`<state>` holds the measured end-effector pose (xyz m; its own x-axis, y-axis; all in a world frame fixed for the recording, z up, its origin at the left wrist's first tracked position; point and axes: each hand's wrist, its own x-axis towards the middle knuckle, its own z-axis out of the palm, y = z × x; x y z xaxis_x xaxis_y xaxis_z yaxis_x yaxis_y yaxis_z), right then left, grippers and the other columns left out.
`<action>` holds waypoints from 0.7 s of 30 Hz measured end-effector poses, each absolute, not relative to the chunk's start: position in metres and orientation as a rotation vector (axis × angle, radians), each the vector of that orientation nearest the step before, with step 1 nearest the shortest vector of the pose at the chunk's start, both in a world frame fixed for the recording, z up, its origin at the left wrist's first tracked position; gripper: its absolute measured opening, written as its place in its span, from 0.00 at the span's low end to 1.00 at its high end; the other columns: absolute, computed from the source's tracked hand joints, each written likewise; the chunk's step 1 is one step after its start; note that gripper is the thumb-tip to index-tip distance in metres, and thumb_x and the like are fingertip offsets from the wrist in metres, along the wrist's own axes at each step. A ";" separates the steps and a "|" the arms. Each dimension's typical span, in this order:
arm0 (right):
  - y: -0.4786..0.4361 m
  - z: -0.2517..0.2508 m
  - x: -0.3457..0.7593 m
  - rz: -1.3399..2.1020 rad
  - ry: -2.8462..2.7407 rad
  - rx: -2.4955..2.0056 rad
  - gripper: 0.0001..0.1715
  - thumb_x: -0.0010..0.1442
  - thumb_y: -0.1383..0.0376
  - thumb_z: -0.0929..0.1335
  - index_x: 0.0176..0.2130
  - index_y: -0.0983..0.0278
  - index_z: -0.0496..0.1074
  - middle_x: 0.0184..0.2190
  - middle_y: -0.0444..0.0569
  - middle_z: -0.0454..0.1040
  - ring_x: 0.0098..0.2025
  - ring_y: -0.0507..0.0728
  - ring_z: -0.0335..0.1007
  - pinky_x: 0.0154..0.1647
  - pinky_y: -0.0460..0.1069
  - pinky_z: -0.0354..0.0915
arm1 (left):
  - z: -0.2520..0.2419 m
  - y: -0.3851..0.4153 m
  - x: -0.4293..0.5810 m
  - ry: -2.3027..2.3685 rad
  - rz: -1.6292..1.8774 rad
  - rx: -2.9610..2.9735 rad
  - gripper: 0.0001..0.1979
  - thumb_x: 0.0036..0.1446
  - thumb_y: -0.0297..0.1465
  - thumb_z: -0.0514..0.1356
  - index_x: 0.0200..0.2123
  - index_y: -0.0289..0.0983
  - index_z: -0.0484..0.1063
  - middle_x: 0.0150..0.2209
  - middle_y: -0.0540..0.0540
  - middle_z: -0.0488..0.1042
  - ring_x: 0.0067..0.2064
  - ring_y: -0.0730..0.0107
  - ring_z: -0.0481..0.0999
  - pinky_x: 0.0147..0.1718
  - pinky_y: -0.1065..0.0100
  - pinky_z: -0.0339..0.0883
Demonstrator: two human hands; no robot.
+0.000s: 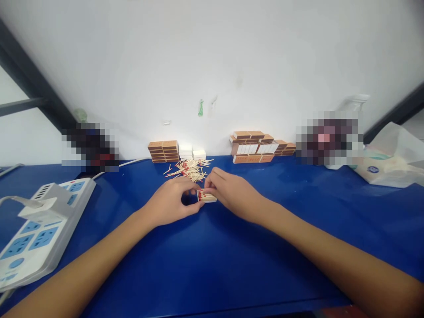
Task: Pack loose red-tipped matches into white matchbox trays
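Note:
Both hands meet at the middle of a blue table [232, 256]. A small open matchbox tray [207, 197], filled with red-tipped matches, lies between them. My left hand [170, 203] curls around the tray's left end, fingers pinched on it. My right hand [232, 190] reaches in from the right, its fingertips closed on the tray's top edge. Just behind the hands lies a loose pile of matches [190, 169].
Stacks of brown matchboxes [164, 151] and white inner trays [192, 153] stand against the wall; a larger stack [256, 145] stands to the right. A white power strip [36, 221] with a plugged adapter lies at left. A plastic bag [391, 163] lies at far right.

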<state>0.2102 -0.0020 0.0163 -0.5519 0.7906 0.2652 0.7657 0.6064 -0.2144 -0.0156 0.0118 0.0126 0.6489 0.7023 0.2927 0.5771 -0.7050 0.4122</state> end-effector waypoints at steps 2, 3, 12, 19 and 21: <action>-0.004 0.012 0.210 0.119 -2.561 -1.250 0.07 0.74 0.64 0.66 0.44 0.65 0.71 0.44 0.51 0.72 0.37 0.54 0.70 0.36 0.49 0.61 | 0.009 0.008 -0.012 1.017 0.607 2.587 0.07 0.60 0.36 0.65 0.39 0.40 0.78 0.35 0.49 0.78 0.36 0.66 0.74 0.36 0.64 0.67; -0.005 0.010 0.211 0.142 -2.579 -1.235 0.07 0.74 0.65 0.65 0.45 0.66 0.71 0.44 0.51 0.72 0.37 0.54 0.70 0.36 0.49 0.61 | 0.008 0.008 -0.011 1.025 0.607 2.582 0.07 0.60 0.36 0.65 0.39 0.40 0.78 0.35 0.49 0.77 0.36 0.66 0.74 0.36 0.65 0.67; -0.007 0.020 0.236 0.410 -2.528 -1.172 0.06 0.71 0.63 0.68 0.41 0.64 0.72 0.41 0.47 0.73 0.35 0.52 0.69 0.35 0.48 0.59 | 0.000 0.011 -0.010 1.036 0.637 2.566 0.10 0.61 0.38 0.66 0.42 0.40 0.77 0.37 0.49 0.76 0.38 0.67 0.75 0.37 0.66 0.69; -0.008 0.013 0.237 0.503 -2.526 -1.160 0.08 0.74 0.62 0.66 0.41 0.63 0.71 0.40 0.46 0.75 0.37 0.53 0.70 0.37 0.48 0.60 | 0.000 0.010 -0.010 1.033 0.625 2.586 0.10 0.62 0.38 0.65 0.43 0.40 0.77 0.38 0.48 0.75 0.39 0.66 0.75 0.37 0.65 0.69; -0.008 0.013 0.238 0.504 -2.535 -1.166 0.06 0.73 0.64 0.66 0.42 0.63 0.71 0.41 0.47 0.76 0.38 0.53 0.71 0.38 0.48 0.60 | 0.000 0.010 -0.010 1.035 0.621 2.590 0.10 0.62 0.38 0.65 0.43 0.40 0.77 0.38 0.48 0.75 0.39 0.66 0.75 0.37 0.65 0.69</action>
